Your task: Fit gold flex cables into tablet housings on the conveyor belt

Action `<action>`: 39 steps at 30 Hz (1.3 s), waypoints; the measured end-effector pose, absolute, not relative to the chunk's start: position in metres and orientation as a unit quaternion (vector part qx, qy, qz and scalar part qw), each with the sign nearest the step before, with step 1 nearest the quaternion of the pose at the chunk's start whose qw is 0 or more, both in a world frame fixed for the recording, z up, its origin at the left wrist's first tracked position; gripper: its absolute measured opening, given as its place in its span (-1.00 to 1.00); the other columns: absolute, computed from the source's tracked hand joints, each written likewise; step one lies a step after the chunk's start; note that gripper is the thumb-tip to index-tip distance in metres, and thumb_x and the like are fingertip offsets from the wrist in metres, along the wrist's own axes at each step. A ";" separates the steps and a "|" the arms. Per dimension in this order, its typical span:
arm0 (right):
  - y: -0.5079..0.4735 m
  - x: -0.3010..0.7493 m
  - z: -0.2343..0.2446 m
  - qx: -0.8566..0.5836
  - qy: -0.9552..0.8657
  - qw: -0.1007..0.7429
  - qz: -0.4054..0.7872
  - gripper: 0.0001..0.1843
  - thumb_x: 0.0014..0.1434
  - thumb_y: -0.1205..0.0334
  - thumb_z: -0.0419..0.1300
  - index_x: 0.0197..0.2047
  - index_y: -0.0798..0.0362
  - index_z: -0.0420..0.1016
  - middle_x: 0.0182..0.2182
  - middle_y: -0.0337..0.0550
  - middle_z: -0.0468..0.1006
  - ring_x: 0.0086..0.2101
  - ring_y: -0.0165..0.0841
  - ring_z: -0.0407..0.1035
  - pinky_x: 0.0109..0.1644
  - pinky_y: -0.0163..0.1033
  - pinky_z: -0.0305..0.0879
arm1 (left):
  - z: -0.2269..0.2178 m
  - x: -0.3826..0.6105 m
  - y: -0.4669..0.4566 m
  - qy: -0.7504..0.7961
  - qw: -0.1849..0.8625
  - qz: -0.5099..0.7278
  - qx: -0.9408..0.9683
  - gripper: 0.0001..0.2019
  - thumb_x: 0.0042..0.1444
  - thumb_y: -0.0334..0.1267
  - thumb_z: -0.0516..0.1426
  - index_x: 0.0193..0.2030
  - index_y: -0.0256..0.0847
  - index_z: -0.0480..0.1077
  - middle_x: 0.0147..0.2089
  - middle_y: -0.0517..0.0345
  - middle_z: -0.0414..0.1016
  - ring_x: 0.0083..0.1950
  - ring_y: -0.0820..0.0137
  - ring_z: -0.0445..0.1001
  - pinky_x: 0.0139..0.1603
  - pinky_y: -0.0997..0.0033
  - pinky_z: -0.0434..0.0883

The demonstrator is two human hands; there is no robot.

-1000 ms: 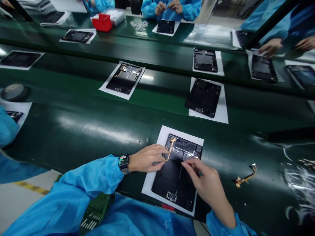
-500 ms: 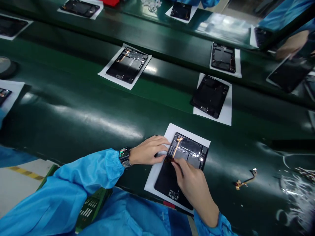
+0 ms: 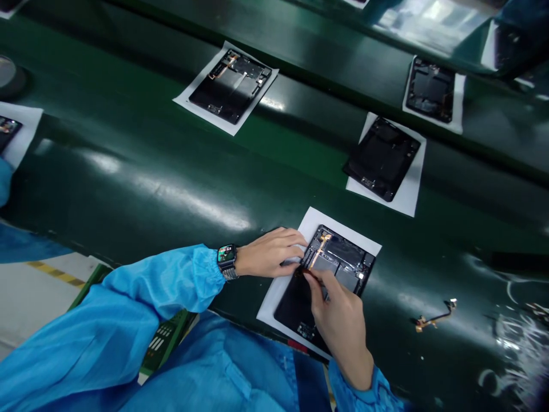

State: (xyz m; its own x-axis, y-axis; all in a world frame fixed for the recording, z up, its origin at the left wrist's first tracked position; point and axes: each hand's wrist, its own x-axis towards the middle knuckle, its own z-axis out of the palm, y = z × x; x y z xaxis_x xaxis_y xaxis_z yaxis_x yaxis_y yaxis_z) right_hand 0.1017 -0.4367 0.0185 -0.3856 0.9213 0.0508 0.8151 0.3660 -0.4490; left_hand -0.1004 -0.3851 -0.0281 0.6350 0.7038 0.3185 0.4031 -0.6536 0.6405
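Observation:
A black tablet chassis [image 3: 343,264] lies open-side up on a white sheet [image 3: 315,220] at the near edge of the green belt. An orange flex cable [image 3: 316,255] runs down its upper left part. My left hand [image 3: 270,253], with a smartwatch on the wrist, rests on the chassis's left edge, fingers curled against it. My right hand [image 3: 337,317] is closed in a pinch, its fingertips pressed on the lower end of the flex cable. Whether a thin tool is in the pinch I cannot make out.
A loose orange flex cable [image 3: 434,319] lies on the belt to the right. Other chassis on white sheets sit farther back: one with a cable [image 3: 231,86], one plain black [image 3: 381,159], one [image 3: 430,88] beyond. Clear film scraps [image 3: 521,349] lie at the far right.
My right hand has moved left from the chassis's middle to the lower end of the flex cable and pinched there. My view has tipped downward; the left hand holds its place.

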 end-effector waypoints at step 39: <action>-0.426 0.094 0.021 -0.434 -0.884 0.100 0.143 -0.79 0.32 0.43 -0.02 -0.10 0.11 0.41 -0.32 -0.05 0.56 -0.39 -0.27 0.47 -0.37 -0.24 0.32 | -0.024 -0.107 -0.382 0.296 0.301 0.249 0.872 -0.45 0.10 -0.09 0.29 0.14 -0.28 0.25 0.16 -0.24 0.34 0.21 0.05 0.27 0.10 0.09 0.27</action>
State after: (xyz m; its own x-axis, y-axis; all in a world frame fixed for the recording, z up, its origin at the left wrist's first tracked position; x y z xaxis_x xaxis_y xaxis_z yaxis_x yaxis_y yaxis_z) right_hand 0.0944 -0.4256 0.0214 -0.6034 0.7956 0.0530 0.7385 0.5827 -0.3393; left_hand -0.1069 -0.3823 -0.0236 0.7013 0.6654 0.2556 0.3656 -0.6436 0.6725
